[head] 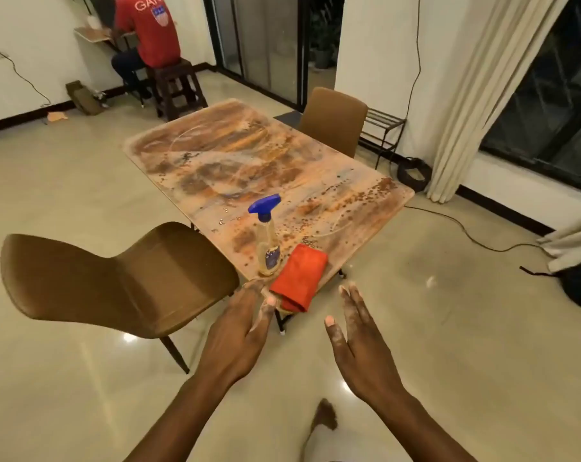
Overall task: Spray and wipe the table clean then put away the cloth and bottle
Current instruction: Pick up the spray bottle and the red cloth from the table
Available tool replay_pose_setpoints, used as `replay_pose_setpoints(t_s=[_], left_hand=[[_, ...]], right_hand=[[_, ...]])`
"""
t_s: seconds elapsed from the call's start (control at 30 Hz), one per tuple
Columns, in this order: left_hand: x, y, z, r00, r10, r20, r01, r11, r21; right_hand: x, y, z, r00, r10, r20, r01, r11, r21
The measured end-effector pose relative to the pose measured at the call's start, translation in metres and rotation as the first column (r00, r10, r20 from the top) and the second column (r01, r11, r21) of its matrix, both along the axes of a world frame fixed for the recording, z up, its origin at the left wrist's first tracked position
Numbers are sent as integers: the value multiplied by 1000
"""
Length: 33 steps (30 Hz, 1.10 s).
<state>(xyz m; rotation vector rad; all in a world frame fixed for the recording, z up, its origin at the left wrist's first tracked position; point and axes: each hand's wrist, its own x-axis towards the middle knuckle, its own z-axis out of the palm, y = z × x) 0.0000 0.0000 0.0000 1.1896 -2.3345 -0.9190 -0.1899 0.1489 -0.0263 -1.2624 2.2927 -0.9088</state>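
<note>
A rectangular table (235, 161) is smeared with brown and orange dirt and scattered crumbs. At its near corner stands a spray bottle (267, 241) with a blue trigger head and yellowish liquid. A folded orange-red cloth (299, 276) lies just right of the bottle and hangs over the table's near edge. My left hand (239, 331) is open, its dusty fingertips by the table corner, just left of the cloth's hanging end. My right hand (359, 345) is open and empty over the floor, to the right of and below the cloth.
A brown chair (115, 281) stands at the table's near left side and another brown chair (336, 120) at the far right. A person in a red shirt (149, 31) sits on a stool at the back. Cables, a metal rack and curtains line the right wall.
</note>
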Motion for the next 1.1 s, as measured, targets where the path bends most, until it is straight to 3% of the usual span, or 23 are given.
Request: replay_pose_setpoints(t_s=[0.37,0.53,0.8,0.93,1.0,1.1], left_hand=[[-27,-126,-23,996,75,57,-82,990,118],[-59,-190,-35,989,142,-29,-123,927,355],[-109,-256,-57,994,-113,-8,103,869,485],[-133,-268,-66,983,-182,-19,160,804,572],[-144,-274,-65,972,-213,-100,229,754,615],[-151,-297,-64,950,-289,-121,299,720,627]], right_hand=[[-38,-125,-43,990,63,130,-72,995,70],[-64,-173,-76,982,54,179,-91,974,207],[-79,-232,-130,994,83,67,-105,877,468],[-63,-258,-159,1000,-11,27,-5,837,548],[-49,-266,-169,999,-49,-19,50,818,573],[-32,-269,-180,990,-96,-102,136,831,539]])
